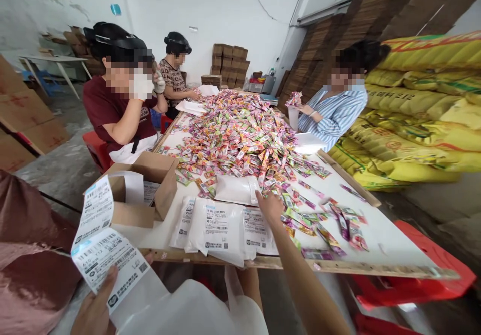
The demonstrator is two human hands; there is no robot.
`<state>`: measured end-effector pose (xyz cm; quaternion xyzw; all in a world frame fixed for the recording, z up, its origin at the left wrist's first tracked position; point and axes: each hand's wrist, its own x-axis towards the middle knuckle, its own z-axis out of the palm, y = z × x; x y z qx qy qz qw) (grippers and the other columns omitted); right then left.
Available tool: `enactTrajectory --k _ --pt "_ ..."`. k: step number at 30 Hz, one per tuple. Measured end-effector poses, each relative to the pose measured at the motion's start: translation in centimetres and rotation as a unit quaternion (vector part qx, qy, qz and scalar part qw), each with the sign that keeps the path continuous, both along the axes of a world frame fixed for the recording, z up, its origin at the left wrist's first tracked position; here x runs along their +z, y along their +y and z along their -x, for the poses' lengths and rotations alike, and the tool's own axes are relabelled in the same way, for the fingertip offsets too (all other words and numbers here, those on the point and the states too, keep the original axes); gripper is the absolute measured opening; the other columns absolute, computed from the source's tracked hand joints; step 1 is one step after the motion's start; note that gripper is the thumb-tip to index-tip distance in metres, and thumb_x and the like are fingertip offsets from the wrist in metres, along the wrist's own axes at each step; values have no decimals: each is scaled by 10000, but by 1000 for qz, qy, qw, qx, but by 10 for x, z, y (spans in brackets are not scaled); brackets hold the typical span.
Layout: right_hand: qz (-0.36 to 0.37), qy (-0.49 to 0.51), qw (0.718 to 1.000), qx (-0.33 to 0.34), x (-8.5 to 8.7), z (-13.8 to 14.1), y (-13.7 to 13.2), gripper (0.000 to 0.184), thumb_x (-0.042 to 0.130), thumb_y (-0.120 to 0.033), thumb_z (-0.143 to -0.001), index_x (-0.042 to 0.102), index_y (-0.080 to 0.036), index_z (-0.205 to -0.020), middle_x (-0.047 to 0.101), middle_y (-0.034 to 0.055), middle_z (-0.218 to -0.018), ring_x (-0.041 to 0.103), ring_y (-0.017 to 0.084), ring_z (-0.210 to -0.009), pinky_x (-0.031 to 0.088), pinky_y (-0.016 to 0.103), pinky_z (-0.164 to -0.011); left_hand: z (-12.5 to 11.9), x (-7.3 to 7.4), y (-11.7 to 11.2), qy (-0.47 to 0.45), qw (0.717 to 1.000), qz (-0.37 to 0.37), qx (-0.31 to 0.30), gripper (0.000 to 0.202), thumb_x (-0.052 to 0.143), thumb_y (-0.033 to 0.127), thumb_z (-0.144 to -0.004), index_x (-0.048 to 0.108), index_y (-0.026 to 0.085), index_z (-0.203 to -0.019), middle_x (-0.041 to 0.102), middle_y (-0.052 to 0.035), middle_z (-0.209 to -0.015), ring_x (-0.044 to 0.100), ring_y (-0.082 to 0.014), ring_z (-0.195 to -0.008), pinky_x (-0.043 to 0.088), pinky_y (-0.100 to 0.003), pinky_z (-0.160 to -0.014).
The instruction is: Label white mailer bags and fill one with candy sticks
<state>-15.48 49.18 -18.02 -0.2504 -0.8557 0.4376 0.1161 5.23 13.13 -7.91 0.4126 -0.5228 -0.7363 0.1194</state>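
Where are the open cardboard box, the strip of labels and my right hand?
Cardboard box (166,188): head view, on its right-hand panel.
Strip of labels (108,251): head view, on the lower label.
Right hand (271,206): head view, on its back.

yellow sack: "212"; lower sack: "212"; parcel labels: too small

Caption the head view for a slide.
Left hand holds a label strip; right hand at a white packet beside piled sachets.

light: bright, diffuse | shadow: soft, darkest below the table | centre: sachet heap fairly sharp | edges: wide-angle stretch, yellow sacks smeared right | upper half: mosaic pixelation
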Motion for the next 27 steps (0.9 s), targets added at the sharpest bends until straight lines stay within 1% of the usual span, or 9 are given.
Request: enactTrajectory --k 3,6,11,13,15,17,19,23,27 --pt "46 -19 999 2 -10 19 25 317 708 -468 -653 607 -168 -635 653 144 -736 613 363 -923 423 506 -879 1 3 8 4 1000 -14 -8 334 625 183 -863 640 161 -1196 768 -85 -810 741 -262 -772 617 -342 -749" --pt "98 64 993 16 -5 29 21 377 672 -528 -643 510 -196 -568 558 37 -569 592 242 -693 462 373 -714 6 3 19 19 1000 -14 -7 303 623 168 -859 655 152 -1160 762 -69 -755 740 -261 -764 617 -338 -748" --pt "155 302 940 -33 68 31 44 496 402 -643 -817 542 -173 -895 619 39 -851 553 146 -735 447 272 -671 6 -8 13 28 999 10 -40 495 806 287 -705 664 190 -1170 775 -66 -877 732 -282 -846 616 -321 -747" --pt "159 406 899 -36 104 28 63 493 419 -658 -830 551 -183 -830 598 19 -785 534 136 -697 440 271 -657 4 -12 6 34 996 63 -61 543 831 406 -661 679 207 -1144 768 -70 -973 719 -276 -917 607 -271 -735" --pt "126 449 883 54 123 23 66 512 459 -680 -825 553 -192 -701 579 12 -683 529 134 -634 442 285 -631 2 -14 3 32 990 115 -81 588 840 470 -624 682 229 -1137 758 -63 -1037 709 -271 -949 599 -237 -712" --pt "55 386 897 210 117 16 43 569 441 -718 -830 560 -203 -621 582 17 -623 544 135 -583 451 301 -604 3 -14 7 44 983 146 -104 639 843 488 -609 664 247 -1174 744 -59 -1090 695 -281 -989 598 -236 -708" --pt "-9 295 902 316 92 9 1 599 449 -754 -816 572 -218 -580 564 15 -549 539 134 -504 442 306 -543 4 -13 16 76 973 171 -134 678 833 495 -621 639 244 -1221 727 -67 -1137 658 -304 -1076 596 -266 -764" --pt "-34 267 911 311 52 -10 -66 501 526 -723 -810 630 -246 -697 571 35 -537 565 184 -485 459 354 -500 2 -10 36 105 953 232 -167 629 785 508 -684 635 217 -1222 716 -86 -1158 600 -320 -1172 524 -360 -963" --pt "-8 324 883 341 89 -61 -81 489 414 -632 -920 595 -270 -1195 705 91 -948 664 255 -945 528 459 -868 0 -15 44 105 942 244 -203 461 798 490 -662 732 194 -1010 739 -105 -1078 629 -356 -1107 524 -424 -964"
